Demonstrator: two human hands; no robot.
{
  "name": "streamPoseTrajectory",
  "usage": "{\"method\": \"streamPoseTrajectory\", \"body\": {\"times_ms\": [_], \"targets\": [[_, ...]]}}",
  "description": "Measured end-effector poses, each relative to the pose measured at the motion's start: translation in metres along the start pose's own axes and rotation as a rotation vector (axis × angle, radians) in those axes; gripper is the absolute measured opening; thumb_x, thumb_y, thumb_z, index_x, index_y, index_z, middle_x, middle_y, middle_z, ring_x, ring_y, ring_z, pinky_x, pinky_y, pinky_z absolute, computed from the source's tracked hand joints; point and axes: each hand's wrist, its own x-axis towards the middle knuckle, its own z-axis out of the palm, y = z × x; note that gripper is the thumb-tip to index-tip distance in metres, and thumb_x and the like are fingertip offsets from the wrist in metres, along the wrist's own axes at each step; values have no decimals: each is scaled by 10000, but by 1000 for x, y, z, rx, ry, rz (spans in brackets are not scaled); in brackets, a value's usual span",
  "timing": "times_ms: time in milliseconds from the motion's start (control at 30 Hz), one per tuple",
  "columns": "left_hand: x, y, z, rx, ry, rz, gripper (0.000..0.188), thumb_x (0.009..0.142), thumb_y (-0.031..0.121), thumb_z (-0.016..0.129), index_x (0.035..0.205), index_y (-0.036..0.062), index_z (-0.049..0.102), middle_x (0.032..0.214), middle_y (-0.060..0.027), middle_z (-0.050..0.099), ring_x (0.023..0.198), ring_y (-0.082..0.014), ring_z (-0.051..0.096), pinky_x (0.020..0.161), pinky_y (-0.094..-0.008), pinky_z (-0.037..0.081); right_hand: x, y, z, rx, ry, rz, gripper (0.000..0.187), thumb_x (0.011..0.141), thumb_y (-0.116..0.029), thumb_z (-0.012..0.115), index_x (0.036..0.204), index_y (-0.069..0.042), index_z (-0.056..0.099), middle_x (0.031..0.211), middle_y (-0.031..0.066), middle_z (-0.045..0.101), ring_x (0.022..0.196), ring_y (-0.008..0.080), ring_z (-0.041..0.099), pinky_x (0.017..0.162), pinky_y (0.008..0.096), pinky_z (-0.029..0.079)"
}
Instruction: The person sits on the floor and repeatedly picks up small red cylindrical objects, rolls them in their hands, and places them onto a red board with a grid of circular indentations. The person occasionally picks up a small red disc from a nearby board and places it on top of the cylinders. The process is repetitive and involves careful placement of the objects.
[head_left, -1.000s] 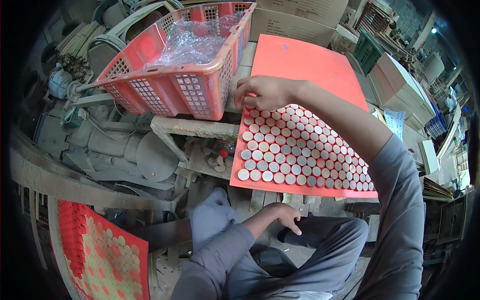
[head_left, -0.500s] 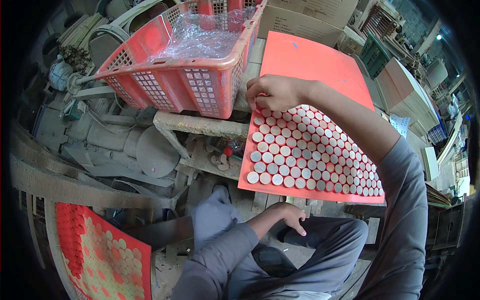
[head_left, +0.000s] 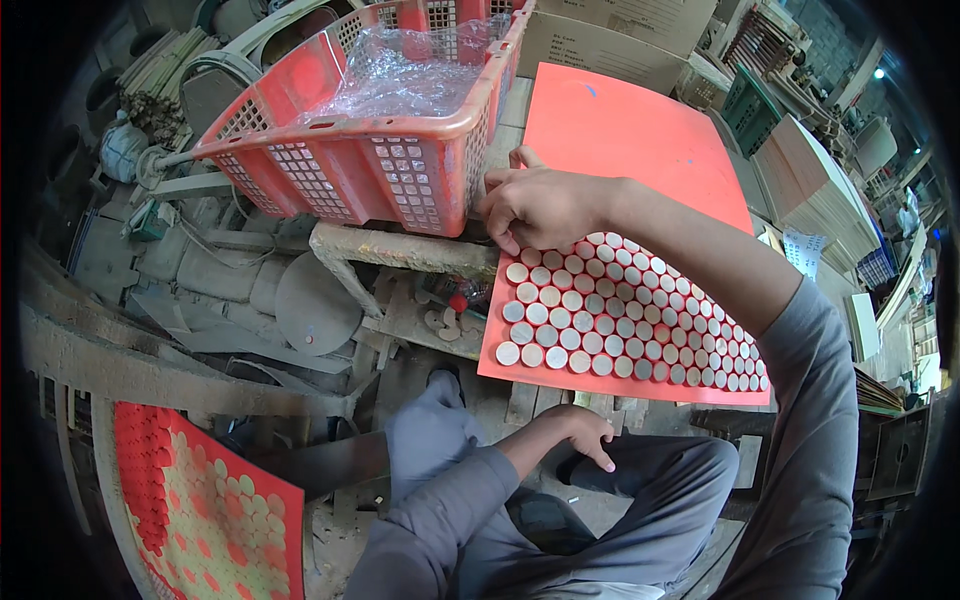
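Observation:
My right hand is over the left edge of a red sheet, its thumb and a finger bent down and close together beside the rows of discs. Whatever they hold, if anything, is hidden beneath the hand. Short round discs with pale tops and red sides stand in close rows on the near part of the sheet. My left hand hangs by my knee, thumb apart from the loosely bent fingers, with nothing in it.
A red plastic crate with clear plastic wrap inside stands left of the sheet. Cardboard boxes are behind it. At lower left leans another red sheet covered with yellowish discs. Stacked boards lie at right.
My right hand has moved slightly nearer to me along the sheet's left edge, and one finger now lifts away from the others. My left hand has stayed in place.

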Motion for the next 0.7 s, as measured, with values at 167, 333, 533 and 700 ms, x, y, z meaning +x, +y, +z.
{"method": "streamPoseTrajectory", "body": {"times_ms": [167,333,533,700], "targets": [[-7,4,-4,-16,-26,-13,928,715,648,698,1369,30,470,1214,-183,612,1133,-312,582,936,-392,462,-1,2,2,81,13,47,159,733,-4,561,767,-130,652,810,-63,597,978,141,532,990,507,239],[-6,5,1,-6,-3,2,932,713,648,700,1371,29,467,1208,-181,620,1138,-309,581,936,-385,465,-5,-1,0,135,51,88,281,751,11,518,969,-112,646,949,0,631,1032,146,562,1021,483,246],[2,14,-4,-17,-36,24,951,728,672,680,1376,14,451,1220,-196,615,1150,-314,577,948,-373,463,-65,-40,-31,60,343,158,350,759,33,480,1062,-63,627,1056,67,644,1057,210,575,1025,428,307],[-4,1,13,-98,79,-14,882,768,618,694,1367,14,459,1233,-183,613,1128,-300,591,952,-353,454,-167,-149,-13,365,588,159,300,789,52,480,1045,-11,625,1019,133,659,971,265,625,878,411,472]]}}
